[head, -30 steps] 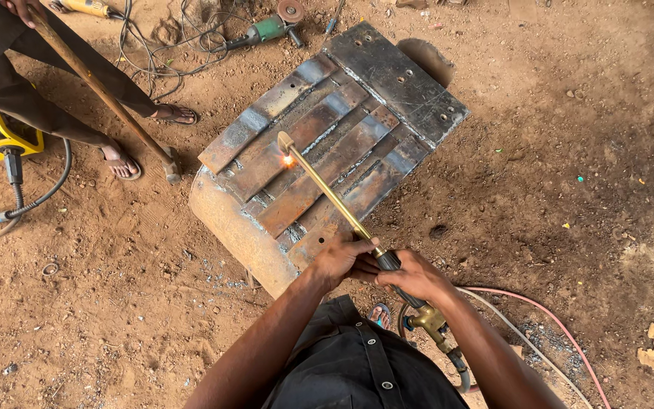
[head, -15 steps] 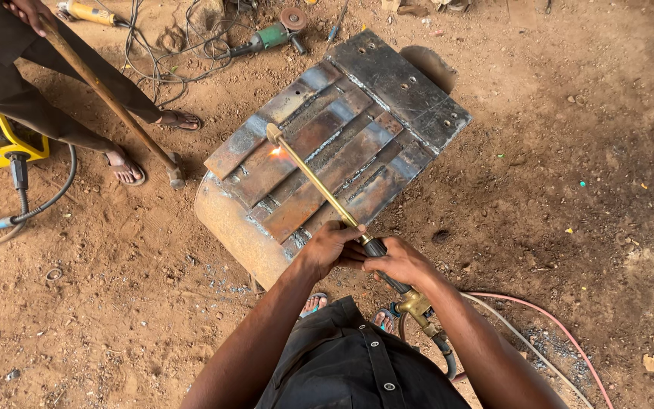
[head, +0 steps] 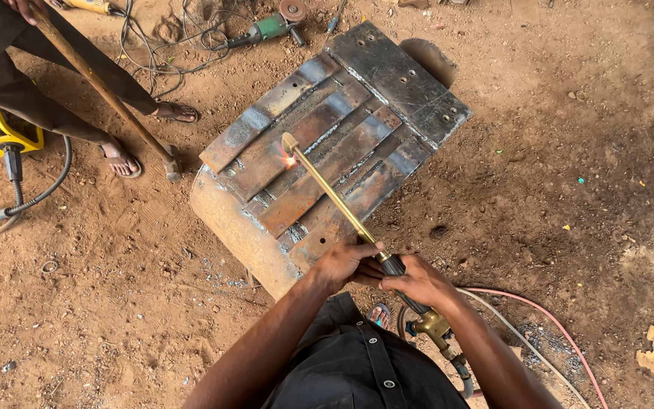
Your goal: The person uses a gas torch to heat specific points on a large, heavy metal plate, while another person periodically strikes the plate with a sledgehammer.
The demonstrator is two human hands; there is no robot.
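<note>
Heating step: we grip the brass torch (head: pixel 342 208) with left hand (head: pixel 346 261) and right hand (head: pixel 418 282) closed, flame on the rusted plate assembly (head: pixel 327 151) at frame centre; next we need a steady tip.

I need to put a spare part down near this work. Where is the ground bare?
Bare dirt lies right of the steel plate, and lower left of it. Crowded: top left, by cables, grinder and a bystander's feet.

Bare reddish dirt ground (head: pixel 584 113), daylight
</note>
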